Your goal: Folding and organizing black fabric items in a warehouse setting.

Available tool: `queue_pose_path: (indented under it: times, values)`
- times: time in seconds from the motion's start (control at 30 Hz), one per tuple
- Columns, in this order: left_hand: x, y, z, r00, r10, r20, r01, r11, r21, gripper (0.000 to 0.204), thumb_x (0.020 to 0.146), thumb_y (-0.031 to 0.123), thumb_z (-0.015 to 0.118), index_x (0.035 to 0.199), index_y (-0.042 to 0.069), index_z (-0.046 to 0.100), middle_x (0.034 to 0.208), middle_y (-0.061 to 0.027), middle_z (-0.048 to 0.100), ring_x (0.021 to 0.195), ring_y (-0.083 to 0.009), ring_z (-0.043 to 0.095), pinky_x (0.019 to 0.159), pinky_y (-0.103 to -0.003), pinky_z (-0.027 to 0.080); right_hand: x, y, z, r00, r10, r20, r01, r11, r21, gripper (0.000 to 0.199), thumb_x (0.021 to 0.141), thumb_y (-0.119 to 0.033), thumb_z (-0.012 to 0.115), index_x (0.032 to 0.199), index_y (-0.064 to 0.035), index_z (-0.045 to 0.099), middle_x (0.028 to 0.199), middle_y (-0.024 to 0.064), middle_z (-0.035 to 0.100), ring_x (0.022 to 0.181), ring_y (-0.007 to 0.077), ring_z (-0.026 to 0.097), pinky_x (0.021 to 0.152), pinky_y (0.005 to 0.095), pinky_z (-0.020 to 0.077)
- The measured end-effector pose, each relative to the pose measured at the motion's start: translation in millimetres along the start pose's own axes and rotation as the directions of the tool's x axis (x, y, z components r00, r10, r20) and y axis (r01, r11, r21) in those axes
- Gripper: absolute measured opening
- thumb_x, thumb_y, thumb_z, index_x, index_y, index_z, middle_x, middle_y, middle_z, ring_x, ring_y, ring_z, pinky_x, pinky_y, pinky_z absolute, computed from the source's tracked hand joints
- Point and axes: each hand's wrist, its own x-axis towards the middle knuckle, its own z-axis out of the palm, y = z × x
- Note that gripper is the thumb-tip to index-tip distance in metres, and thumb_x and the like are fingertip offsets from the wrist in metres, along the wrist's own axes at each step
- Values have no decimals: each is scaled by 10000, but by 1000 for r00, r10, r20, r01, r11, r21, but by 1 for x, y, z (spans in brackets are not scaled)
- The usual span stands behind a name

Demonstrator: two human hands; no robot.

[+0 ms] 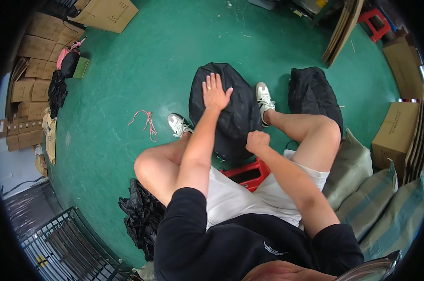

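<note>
A full black plastic bag (235,112) stands on the green floor between my feet. My left hand (215,92) lies flat on its top with the fingers stretched out. At the bag's near right side is my right hand (258,142), closed in a fist against or just beside the plastic. Whatever its fingers may grip is hidden. Under me shows part of a red plastic stool (249,174). A second filled black bag (314,93) lies to the right, beyond my right knee.
Pink string (149,125) lies on the floor at left. Crumpled black bags (141,215) are by my left hip. Woven sacks (368,199) and a cardboard box (395,131) stand at right. Stacked cartons (38,49) line the far left; a metal rack (71,248) is near left.
</note>
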Motion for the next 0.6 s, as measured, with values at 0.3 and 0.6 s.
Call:
queue_pose_path:
  times: [0.3,0.6]
  values:
    - [-41,34,-42,997,79,1,-79,996,-41,706,856,443,504,1374,-23,385,1410,-227,395,1305,-363,382,1109,-501,263,130,-29,-114,267,-503,-822,641,730,-239,357,838,-193,587,1148,-17,581,1222,148,576,1205,300,506,1013,391,414]
    - [-77,-3,-3,943,-294,-156,280,954,-106,746,887,393,488,1463,-12,244,1528,-185,242,1433,-312,180,1161,-497,126,173,-61,-90,442,-668,-598,580,722,-378,582,944,-340,454,1456,-89,334,1542,89,268,1432,250,219,1171,402,173]
